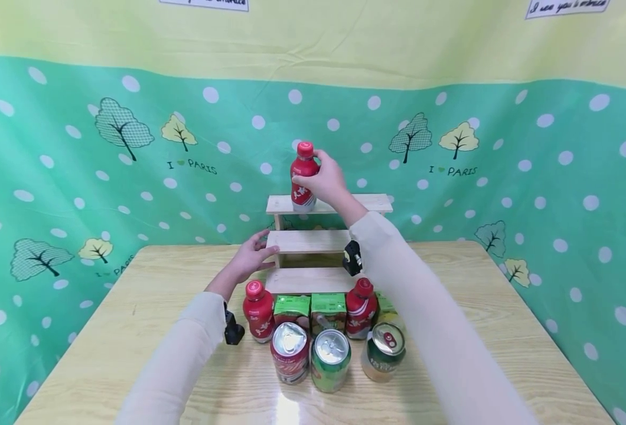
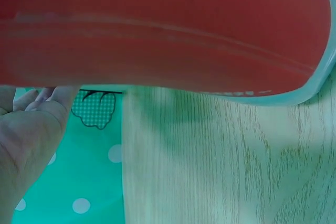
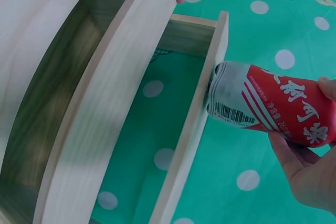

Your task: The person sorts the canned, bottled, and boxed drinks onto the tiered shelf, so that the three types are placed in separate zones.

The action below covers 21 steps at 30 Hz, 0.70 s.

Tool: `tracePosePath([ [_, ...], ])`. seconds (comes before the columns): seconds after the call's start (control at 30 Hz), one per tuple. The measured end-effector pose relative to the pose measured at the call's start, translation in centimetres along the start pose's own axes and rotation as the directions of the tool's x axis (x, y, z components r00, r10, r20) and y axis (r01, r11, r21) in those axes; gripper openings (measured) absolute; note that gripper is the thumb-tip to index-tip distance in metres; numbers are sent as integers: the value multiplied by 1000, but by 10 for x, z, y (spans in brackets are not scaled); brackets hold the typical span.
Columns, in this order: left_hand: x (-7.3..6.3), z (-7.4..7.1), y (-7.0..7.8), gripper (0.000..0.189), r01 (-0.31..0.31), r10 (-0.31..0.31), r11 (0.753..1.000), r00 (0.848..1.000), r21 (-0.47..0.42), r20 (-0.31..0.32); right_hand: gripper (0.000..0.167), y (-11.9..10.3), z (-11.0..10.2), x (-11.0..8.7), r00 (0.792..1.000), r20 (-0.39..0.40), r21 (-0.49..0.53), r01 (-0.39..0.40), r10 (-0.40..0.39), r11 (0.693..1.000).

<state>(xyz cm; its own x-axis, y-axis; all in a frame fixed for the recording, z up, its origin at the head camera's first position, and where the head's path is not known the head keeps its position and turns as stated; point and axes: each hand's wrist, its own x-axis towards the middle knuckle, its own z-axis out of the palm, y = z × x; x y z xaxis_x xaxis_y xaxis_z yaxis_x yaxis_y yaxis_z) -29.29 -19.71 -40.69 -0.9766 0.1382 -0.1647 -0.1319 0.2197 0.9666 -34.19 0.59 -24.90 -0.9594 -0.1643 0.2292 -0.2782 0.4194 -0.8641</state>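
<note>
In the head view, my right hand grips a red plastic drink bottle with a red cap and white lettering. The bottle's pale base meets the top board of a three-tier wooden display stand, left of the board's middle. My left hand holds the left end of the stand's middle board, its thumb and fingers spread around the end. Close below my left wrist stands another red bottle; its red side fills the upper left wrist view.
Before the stand are green-topped juice cartons, another red bottle, a red can, a light green can and a dark green can. A patterned cloth hangs behind the wooden table.
</note>
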Motion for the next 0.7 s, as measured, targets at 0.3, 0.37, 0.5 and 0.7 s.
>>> tracePosePath([
  [0.3, 0, 0, 2, 72, 2, -2, 1000, 1000, -8, -5, 71, 4, 13, 2, 999, -53, 41, 9, -7, 999],
  [0.37, 0, 0, 2, 71, 1, -1, 1000, 1000, -10, -6, 72, 4, 15, 2, 998, -56, 37, 7, -5, 999],
  [0.5, 0, 0, 1, 71, 2, -2, 1000, 1000, -10, -9, 71, 5, 17, 4, 998, -67, 23, -3, 4, 1000],
  [0.7, 1, 2, 1, 71, -2, 1, 1000, 1000, -23, -6, 70, 7, 19, 7, 997, -79, 50, -14, 18, 999],
])
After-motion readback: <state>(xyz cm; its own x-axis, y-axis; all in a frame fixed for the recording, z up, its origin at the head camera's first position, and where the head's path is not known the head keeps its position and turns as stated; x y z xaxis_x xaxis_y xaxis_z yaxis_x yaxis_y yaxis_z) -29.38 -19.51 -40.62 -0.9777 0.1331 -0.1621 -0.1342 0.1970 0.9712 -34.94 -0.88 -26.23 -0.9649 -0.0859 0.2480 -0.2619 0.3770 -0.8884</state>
